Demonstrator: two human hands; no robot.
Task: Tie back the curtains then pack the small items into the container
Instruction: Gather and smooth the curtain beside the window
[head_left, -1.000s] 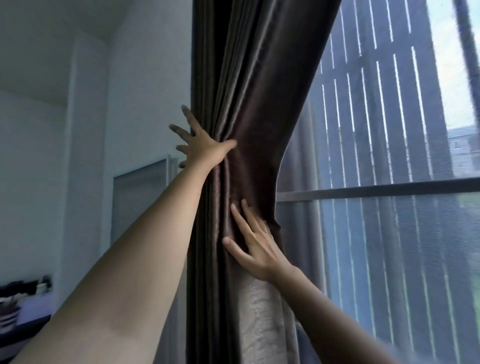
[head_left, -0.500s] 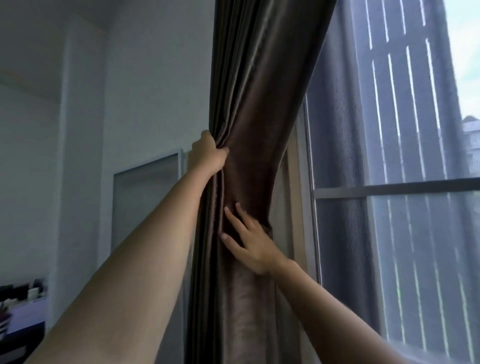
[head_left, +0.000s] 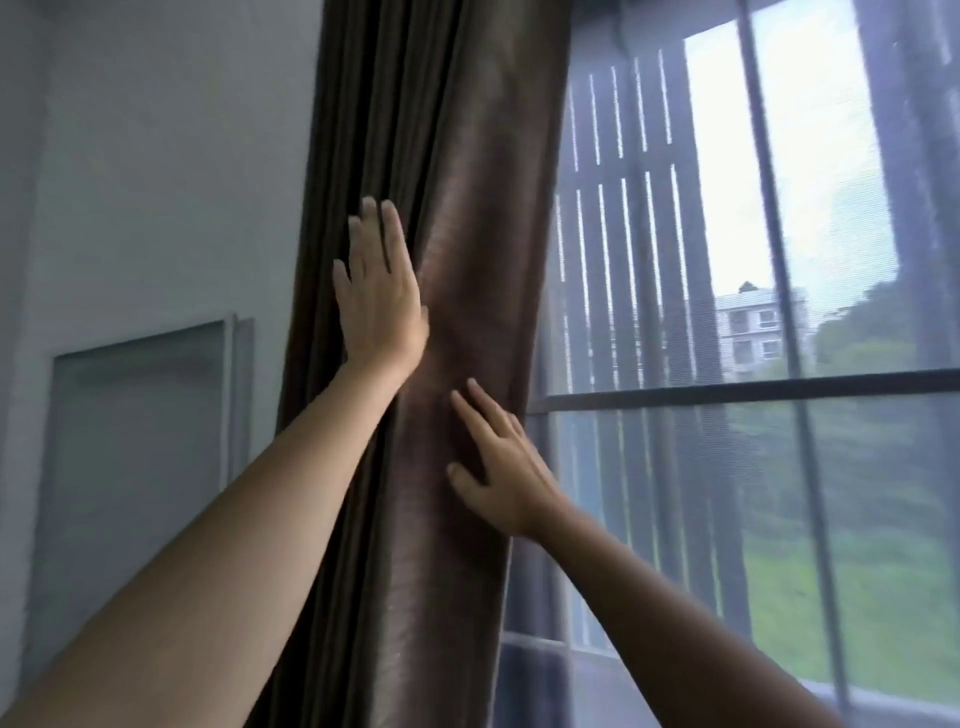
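Curtain (head_left: 467, 156): dark brown, slight sheen, bunched into a tall column of pleats. We see it run from the top edge of the view to the bottom, leaning a little. It hangs between the pale wall (head_left: 156, 156) on the left and the window (head_left: 810, 156) on the right. Its right edge covers the near end of the crossbar (head_left: 727, 387).

Left grip (head_left: 379, 301): released. We note the fingers (head_left: 389, 228) straight and close together, pointing up. The palm lies flat on the pleats of the left half of the column. The forearm (head_left: 234, 545) comes up from the lower left corner.

Right grip (head_left: 501, 473): released as well. Its fingers are straight and somewhat spread, pointing up and to the left, and lie against the smoother right half of the fabric. It sits lower than the left grip and to the right of it. The two are near, not touching. We cannot tell whether the right palm presses the cloth or only the fingers do, as the frame is a little blurred there.

Surroundings: a framed grey panel (head_left: 135, 441) on the wall, left of the curtain. Through the window we record a dark slatted screen (head_left: 623, 208), a pale building (head_left: 758, 332) farther off, trees (head_left: 872, 332) and a lawn (head_left: 857, 597).
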